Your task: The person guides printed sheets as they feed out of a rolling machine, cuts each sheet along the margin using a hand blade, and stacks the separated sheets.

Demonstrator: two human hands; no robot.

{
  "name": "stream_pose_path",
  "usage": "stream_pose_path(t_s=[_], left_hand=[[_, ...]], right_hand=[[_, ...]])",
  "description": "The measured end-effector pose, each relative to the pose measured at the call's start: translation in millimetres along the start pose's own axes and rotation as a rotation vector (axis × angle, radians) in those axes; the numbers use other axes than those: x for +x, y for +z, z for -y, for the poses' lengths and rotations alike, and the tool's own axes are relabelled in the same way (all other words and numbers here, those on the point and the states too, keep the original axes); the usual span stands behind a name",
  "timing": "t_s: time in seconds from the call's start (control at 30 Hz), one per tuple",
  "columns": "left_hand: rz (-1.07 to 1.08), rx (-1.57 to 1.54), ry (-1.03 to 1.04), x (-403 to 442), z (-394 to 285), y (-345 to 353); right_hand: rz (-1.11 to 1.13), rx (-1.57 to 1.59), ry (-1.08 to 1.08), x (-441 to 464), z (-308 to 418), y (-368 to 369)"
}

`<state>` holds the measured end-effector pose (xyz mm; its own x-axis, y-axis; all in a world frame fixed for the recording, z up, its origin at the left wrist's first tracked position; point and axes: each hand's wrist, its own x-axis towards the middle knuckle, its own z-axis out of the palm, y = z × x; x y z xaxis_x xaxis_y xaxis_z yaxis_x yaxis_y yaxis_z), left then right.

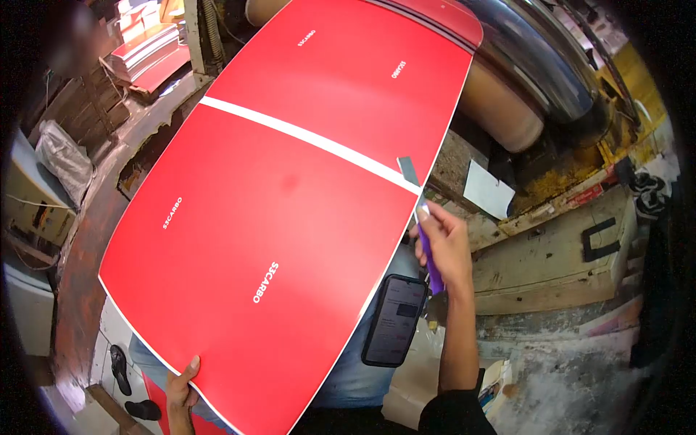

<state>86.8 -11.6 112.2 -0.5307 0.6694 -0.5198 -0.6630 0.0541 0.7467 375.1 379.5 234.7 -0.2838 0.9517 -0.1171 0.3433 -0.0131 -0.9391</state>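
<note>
Left hand [181,388] pinches lower-left edge of large red white-striped sheet [225,290] | right hand [445,243] grips slim purple handle [433,274] near the stripe [312,139]'s right end | sheet spans above denim-clad legs [355,380], far end near shiny metal cylinder [544,65]

Large, glossy red sheet [304,217] with thin white edges, lying at a slant, its near part over a person's lap [355,373]. A white stripe [312,137] crosses it, dividing it into two panels. White lettering [265,283] reading "S3CARBO" appears four times, twice per panel. A slim tool with a purple handle [433,271] stands roughly lengthwise beside the sheet's right edge, its upper end near the stripe's end. A flat grey strip [408,172] shows on the red there; whether it belongs to the tool is unclear.
</note>
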Motion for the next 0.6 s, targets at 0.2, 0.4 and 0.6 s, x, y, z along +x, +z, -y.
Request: stream_pose_path(t_s=[0.2,0.4,0.6], left_hand=[[0.0,-0.015,-0.084,-12,-2,-20],[-0.1,0.078,-0.101,-21,1,-25],[-0.217,0.238,-0.257,-17,-3,-87]], right_hand=[[-0.471,-0.712,-0.626,-10,17,1],[0.053,-1.006,-1.138,52,8,-16],[-0.033,-0.641,-0.875,76,16,-19]])
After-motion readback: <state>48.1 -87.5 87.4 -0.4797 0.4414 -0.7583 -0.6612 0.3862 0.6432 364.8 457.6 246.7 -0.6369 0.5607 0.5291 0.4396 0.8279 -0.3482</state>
